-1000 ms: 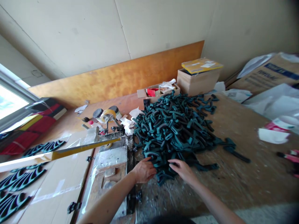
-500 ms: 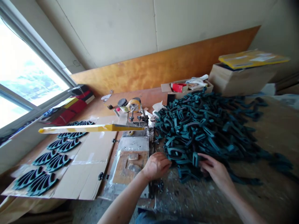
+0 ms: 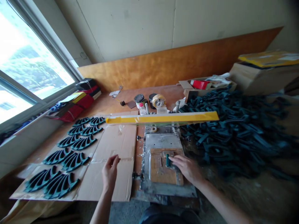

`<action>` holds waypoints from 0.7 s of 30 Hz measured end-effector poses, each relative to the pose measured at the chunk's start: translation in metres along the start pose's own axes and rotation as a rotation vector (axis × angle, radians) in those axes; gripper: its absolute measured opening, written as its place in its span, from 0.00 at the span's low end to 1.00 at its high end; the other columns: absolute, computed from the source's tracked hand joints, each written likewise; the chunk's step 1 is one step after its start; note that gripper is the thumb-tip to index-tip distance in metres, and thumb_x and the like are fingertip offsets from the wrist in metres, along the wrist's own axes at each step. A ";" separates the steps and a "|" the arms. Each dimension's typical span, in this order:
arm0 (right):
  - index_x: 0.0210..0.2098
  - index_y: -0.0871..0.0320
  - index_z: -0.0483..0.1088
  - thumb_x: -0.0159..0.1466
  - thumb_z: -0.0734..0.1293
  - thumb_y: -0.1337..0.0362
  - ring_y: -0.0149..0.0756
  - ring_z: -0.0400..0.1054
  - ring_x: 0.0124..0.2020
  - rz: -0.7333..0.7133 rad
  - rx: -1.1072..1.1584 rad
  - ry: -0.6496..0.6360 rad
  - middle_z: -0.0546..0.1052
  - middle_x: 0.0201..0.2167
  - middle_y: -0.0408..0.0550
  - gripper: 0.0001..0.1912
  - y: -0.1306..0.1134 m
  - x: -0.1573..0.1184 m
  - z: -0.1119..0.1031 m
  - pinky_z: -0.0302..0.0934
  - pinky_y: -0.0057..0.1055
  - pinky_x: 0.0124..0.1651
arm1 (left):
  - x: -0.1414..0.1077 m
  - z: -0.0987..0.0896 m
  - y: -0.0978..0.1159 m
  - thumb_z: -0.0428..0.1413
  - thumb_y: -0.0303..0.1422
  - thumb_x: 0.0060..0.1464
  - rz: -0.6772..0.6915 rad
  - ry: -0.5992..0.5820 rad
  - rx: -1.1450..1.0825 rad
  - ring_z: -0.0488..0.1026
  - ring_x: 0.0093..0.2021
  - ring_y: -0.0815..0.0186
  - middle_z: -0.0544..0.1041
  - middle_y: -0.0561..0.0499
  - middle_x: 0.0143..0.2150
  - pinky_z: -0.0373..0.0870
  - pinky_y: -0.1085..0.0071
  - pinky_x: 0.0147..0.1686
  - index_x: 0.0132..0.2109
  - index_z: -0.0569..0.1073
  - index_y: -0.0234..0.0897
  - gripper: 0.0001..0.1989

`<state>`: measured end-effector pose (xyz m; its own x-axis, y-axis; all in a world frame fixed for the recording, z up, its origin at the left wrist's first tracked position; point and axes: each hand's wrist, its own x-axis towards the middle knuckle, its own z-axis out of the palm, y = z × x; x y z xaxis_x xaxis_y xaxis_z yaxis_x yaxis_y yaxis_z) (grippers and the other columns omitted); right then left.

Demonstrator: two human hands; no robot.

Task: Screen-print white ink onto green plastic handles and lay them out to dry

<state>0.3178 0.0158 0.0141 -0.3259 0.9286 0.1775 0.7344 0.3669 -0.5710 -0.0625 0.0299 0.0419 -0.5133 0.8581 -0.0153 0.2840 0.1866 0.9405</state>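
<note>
Pinched by the nearer right hand (image 3: pixel 187 168), the green piece (image 3: pixel 168 160) lies just left of it over the lower-centre wooden block (image 3: pixel 158 175), long axis running up-frame, while the farther left hand (image 3: pixel 110 171) has an unclear grip.

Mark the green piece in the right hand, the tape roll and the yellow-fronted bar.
Green piece (image 3: pixel 168 161), head view: its exposed side.
Tape roll (image 3: pixel 155 100), head view: its windings.
Yellow-fronted bar (image 3: pixel 163 119), head view: its yellow face.
</note>
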 end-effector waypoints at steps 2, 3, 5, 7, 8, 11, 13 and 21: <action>0.49 0.47 0.74 0.66 0.59 0.66 0.37 0.69 0.41 -0.072 -0.137 -0.026 0.76 0.40 0.47 0.17 -0.010 0.008 0.012 0.65 0.33 0.45 | 0.013 -0.002 0.005 0.60 0.45 0.46 -0.002 0.008 -0.087 0.78 0.37 0.59 0.80 0.48 0.31 0.74 0.63 0.42 0.40 0.76 0.33 0.20; 0.49 0.48 0.74 0.65 0.60 0.68 0.38 0.68 0.41 -0.098 -0.202 -0.025 0.76 0.38 0.47 0.17 -0.013 0.011 0.016 0.65 0.33 0.44 | 0.016 0.001 0.010 0.60 0.45 0.46 0.011 -0.004 -0.123 0.78 0.37 0.60 0.80 0.48 0.31 0.74 0.63 0.42 0.39 0.76 0.33 0.20; 0.49 0.49 0.74 0.64 0.61 0.71 0.39 0.67 0.42 -0.136 -0.309 -0.018 0.75 0.37 0.48 0.19 -0.014 0.013 0.022 0.64 0.34 0.46 | 0.019 0.014 0.027 0.60 0.44 0.46 0.045 -0.038 -0.182 0.77 0.36 0.62 0.79 0.48 0.31 0.74 0.64 0.42 0.39 0.76 0.32 0.19; 0.51 0.50 0.73 0.62 0.62 0.73 0.41 0.66 0.44 -0.157 -0.382 -0.022 0.74 0.39 0.49 0.21 -0.013 0.012 0.022 0.64 0.36 0.48 | 0.019 0.028 0.051 0.60 0.43 0.47 0.078 -0.071 -0.246 0.77 0.35 0.64 0.78 0.49 0.31 0.74 0.66 0.41 0.39 0.75 0.32 0.18; 0.52 0.50 0.72 0.61 0.61 0.74 0.42 0.65 0.46 -0.167 -0.406 -0.030 0.74 0.41 0.50 0.22 -0.013 0.012 0.021 0.63 0.37 0.48 | 0.018 0.035 0.066 0.60 0.43 0.48 0.100 -0.085 -0.280 0.76 0.34 0.66 0.78 0.50 0.30 0.74 0.68 0.40 0.40 0.75 0.32 0.18; 0.53 0.52 0.71 0.63 0.61 0.72 0.43 0.65 0.48 -0.178 -0.422 -0.046 0.73 0.47 0.51 0.21 -0.015 0.015 0.015 0.63 0.39 0.49 | 0.021 0.049 0.118 0.58 0.43 0.51 0.218 -0.117 -0.366 0.73 0.28 0.71 0.74 0.55 0.25 0.72 0.74 0.33 0.42 0.74 0.33 0.18; 0.56 0.51 0.68 0.65 0.62 0.66 0.45 0.63 0.53 -0.200 -0.383 -0.056 0.70 0.54 0.52 0.20 -0.019 0.021 0.013 0.60 0.43 0.53 | 0.025 0.056 0.153 0.54 0.46 0.55 0.300 -0.140 -0.396 0.68 0.22 0.74 0.71 0.57 0.20 0.68 0.78 0.25 0.37 0.72 0.34 0.17; 0.63 0.56 0.58 0.64 0.62 0.46 0.47 0.50 0.65 -0.280 -0.229 -0.235 0.61 0.63 0.53 0.34 -0.008 0.027 0.030 0.42 0.55 0.65 | 0.018 0.058 0.184 0.48 0.52 0.56 0.222 -0.259 -0.316 0.64 0.18 0.73 0.68 0.54 0.16 0.63 0.76 0.21 0.22 0.68 0.34 0.27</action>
<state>0.2854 0.0366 -0.0008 -0.6391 0.7629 0.0978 0.7025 0.6308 -0.3295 0.0277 0.1075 0.1944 -0.2369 0.9596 0.1519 0.0829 -0.1358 0.9873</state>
